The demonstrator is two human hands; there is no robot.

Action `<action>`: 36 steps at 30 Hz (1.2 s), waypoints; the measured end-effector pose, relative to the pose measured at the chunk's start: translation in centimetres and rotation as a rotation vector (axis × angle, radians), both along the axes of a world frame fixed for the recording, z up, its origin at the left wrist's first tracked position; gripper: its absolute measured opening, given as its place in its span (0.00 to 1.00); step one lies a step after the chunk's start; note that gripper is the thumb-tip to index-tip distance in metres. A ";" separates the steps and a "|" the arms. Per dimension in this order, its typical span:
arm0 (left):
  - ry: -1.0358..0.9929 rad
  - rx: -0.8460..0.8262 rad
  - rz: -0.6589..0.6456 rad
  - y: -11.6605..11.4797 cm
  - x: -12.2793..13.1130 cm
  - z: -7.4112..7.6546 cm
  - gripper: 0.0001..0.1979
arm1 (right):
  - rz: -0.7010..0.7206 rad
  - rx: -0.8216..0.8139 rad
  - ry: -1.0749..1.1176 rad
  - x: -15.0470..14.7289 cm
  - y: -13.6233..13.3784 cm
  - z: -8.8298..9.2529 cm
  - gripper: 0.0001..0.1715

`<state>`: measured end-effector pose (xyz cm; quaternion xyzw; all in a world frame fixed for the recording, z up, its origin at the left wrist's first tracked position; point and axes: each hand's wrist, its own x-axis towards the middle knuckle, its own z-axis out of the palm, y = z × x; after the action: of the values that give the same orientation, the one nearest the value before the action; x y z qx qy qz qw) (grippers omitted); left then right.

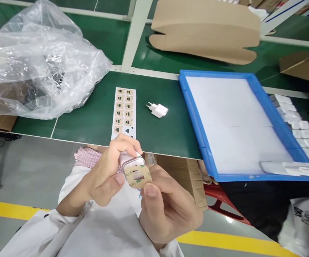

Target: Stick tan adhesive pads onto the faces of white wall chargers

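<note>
My left hand [106, 175] is closed around a small white charger body [129, 159], its end face turned toward me. Between the thumb and fingers of my right hand [167, 203] is a tan adhesive sticker [133, 182] with printed letters and cut-out slots. The sticker overlaps the charger's end; I cannot tell whether it is stuck on. Just beyond my hands a white sheet of stickers [126, 110] lies on the green table, one place near its lower right without a tan piece. To its right lies a white plug charger [159, 110], prongs pointing left.
A blue-rimmed tray [193, 121] with a white bottom stands at the right, overhanging the table edge. Several white chargers [304, 134] sit beyond it. A clear plastic bag [47, 67] fills the left, and brown cardboard [205, 28] lies at the back.
</note>
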<state>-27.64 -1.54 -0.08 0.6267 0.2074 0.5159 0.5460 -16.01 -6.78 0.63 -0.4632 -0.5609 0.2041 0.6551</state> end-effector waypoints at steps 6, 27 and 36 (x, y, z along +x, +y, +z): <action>0.019 -0.007 0.028 -0.2 0.0 0.2 0.13 | 0.020 -0.006 0.015 0.1 0.0 -0.1 0.10; 0.023 -0.043 0.038 -0.6 0.2 0.4 0.11 | -0.003 -0.010 0.004 0.0 0.1 -0.1 0.10; 0.024 -0.005 0.025 -0.3 0.1 0.5 0.10 | 0.004 -0.014 0.013 0.1 0.0 -0.1 0.10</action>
<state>-27.53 -1.87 0.38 0.6288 0.2228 0.5147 0.5386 -15.95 -6.74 0.54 -0.4653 -0.5560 0.2122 0.6553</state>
